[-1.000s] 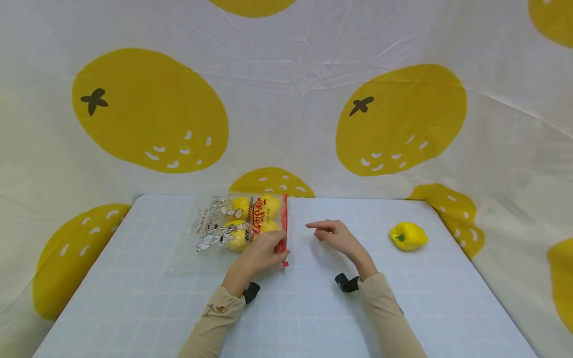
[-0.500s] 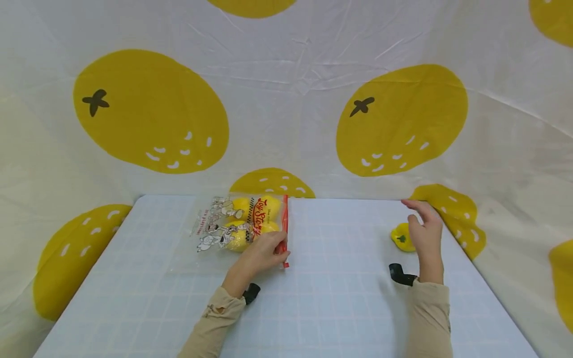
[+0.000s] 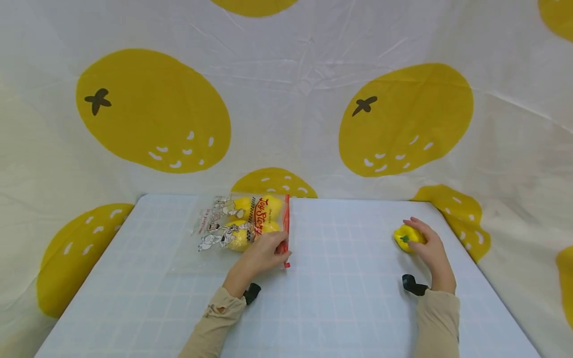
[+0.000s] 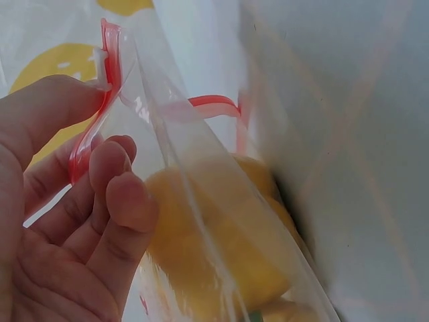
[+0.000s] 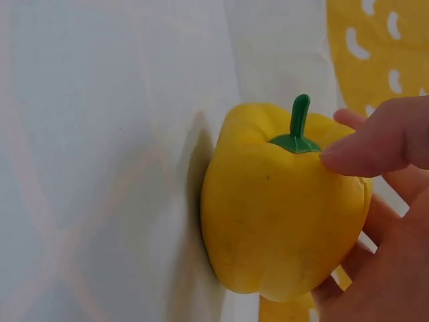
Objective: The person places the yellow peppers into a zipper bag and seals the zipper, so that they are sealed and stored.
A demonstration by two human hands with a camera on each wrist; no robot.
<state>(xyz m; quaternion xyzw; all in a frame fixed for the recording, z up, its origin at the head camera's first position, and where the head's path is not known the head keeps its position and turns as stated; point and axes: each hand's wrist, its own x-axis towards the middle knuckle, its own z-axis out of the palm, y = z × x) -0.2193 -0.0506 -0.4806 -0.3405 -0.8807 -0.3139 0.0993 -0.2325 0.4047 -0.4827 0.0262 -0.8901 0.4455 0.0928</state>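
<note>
In the head view, a clear zip bag [image 3: 258, 219] printed with red lettering and cartoon figures lies at the back, left of the middle. Several yellow rounded things show through it; in the left wrist view one is lobed like a bell pepper [image 4: 214, 248]. My left hand [image 3: 264, 251] pinches the red zip edge [image 4: 111, 60], and the bag's mouth stands parted there. On the right, my right hand [image 3: 433, 251] curls round a yellow bell pepper [image 5: 285, 215] with a green stem. The thumb lies beside the stem, the other fingers behind. The pepper rests against the table.
A pale checked cloth covers the table [image 3: 340, 298]. Behind it hangs a white curtain [image 3: 286, 124] with large yellow fruit prints. Black wrist cameras stick out by the left wrist [image 3: 252, 293] and the right wrist [image 3: 414, 286].
My right hand has moved from beside the bag's zip edge to the far right and come down round the yellow bell pepper. The left hand and bag stay in place.
</note>
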